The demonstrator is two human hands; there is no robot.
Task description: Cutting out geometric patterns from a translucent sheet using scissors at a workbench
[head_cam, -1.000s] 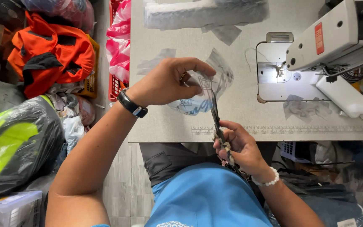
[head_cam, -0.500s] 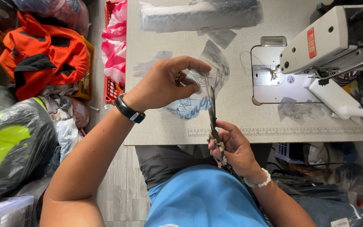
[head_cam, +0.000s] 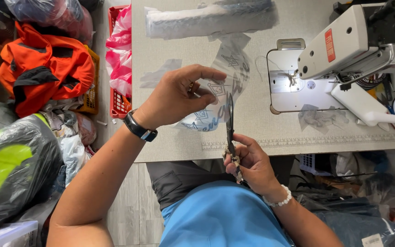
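Cutting position observed: a clear plastic film (head_cam: 227,80) printed with dark emblem shapes is held up above the worktop (head_cam: 179,142), in front of the person's chest. The left hand (head_cam: 179,98) pinches the film's left edge, thumb on top and fingers curled behind it; grip grasping the film. A black wristwatch (head_cam: 140,128) sits on that wrist.

Scissors (head_cam: 230,130) stand nearly upright, thin dark blades pointing away from the body, tips meeting the film's lower middle part. Blades look almost closed. The right hand (head_cam: 250,164) is wrapped around the scissor handles just off the worktop's near edge; grip clenched on the scissors. A white bead bracelet (head_cam: 277,201) is on the right wrist.

Surroundings, moving outward:
- A printed ruler strip (head_cam: 298,139) runs along the near edge of the worktop, just beyond the right hand.
- Film scraps (head_cam: 158,75) lie flat on the worktop left of the held film; another crumpled scrap (head_cam: 316,119) lies to the right, beside the machine base.
- White sewing machine (head_cam: 344,50) stands at the right end of the worktop.
- A long roll of wrapped material (head_cam: 206,20) lies across the far edge.
- Off the worktop's left side: a red crate (head_cam: 115,107) holding pink plastic, an orange jacket (head_cam: 46,68), and a dark bag with yellow-green patches (head_cam: 10,174) on the floor.
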